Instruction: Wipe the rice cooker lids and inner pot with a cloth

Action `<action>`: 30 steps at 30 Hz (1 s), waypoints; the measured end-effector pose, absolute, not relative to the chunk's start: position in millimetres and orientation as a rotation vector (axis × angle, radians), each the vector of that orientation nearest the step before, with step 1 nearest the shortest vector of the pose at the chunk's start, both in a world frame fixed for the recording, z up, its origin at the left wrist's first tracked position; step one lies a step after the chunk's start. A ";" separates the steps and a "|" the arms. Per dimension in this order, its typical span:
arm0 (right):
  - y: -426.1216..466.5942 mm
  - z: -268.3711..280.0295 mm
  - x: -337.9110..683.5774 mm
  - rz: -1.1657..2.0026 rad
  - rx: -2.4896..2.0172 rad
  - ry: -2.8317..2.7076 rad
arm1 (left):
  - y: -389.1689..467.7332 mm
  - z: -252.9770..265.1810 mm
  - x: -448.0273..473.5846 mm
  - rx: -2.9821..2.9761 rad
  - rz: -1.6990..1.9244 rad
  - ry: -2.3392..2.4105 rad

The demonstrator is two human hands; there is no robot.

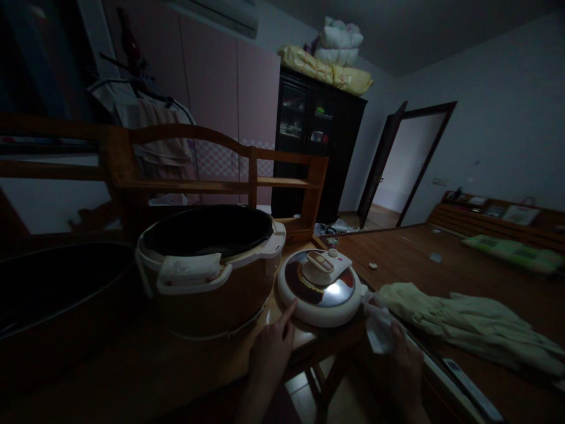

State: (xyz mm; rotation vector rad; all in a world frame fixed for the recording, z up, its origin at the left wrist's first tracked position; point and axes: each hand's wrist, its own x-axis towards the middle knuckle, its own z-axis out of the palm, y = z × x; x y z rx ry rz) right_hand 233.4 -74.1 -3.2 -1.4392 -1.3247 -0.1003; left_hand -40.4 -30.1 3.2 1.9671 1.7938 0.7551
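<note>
A round rice cooker lid (289, 288), with a pale rim, a shiny dark and silver top and a raised handle, lies on the wooden desk. At its near edge is my left hand (272, 347), index finger stretched out with the tip at the rim; nothing shows in this hand. Right of the lid, my right hand (405, 359) is closed on a thin white tissue (378, 327), whose upper end is beside the lid's rim. Left of the lid stands the rice cooker body (220, 306), uncovered, its dark interior in shadow.
A dark pot (66, 306) stands at the far left. A wooden shelf rail (189, 185) runs behind the cooker. To the right, a pale green cloth (463, 318) and a remote control (472, 388) lie on a low brown surface (410, 253).
</note>
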 end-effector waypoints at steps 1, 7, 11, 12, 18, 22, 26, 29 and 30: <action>-68.9 3.8 232.3 -0.102 -1.442 -1.337 | -30.3 3.8 -40.1 1.957 0.751 1.798; -26.2 33.6 205.7 0.034 -1.392 -1.652 | -32.0 8.3 -40.0 1.935 0.746 1.798; -3.0 29.1 189.4 -0.091 -1.353 -1.902 | -31.4 9.1 -40.2 1.939 0.742 1.782; 0.0 27.0 187.1 -0.126 -1.363 -1.932 | -31.0 8.7 -40.2 1.947 0.746 1.781; -1.5 22.4 186.3 -0.186 -1.358 -2.010 | -30.0 5.6 -40.7 1.956 0.735 1.801; -8.6 22.1 189.6 -0.161 -1.292 -2.056 | -29.5 5.4 -40.6 1.955 0.730 1.801; -15.2 20.2 188.5 -0.139 -1.264 -2.055 | -29.5 6.0 -40.2 1.954 0.729 1.797; -21.4 18.9 185.3 -0.121 -1.250 -2.049 | -30.8 6.9 -40.5 1.956 0.737 1.783; -23.9 18.4 184.2 -0.110 -1.243 -2.051 | -31.3 7.3 -40.7 1.957 0.737 1.783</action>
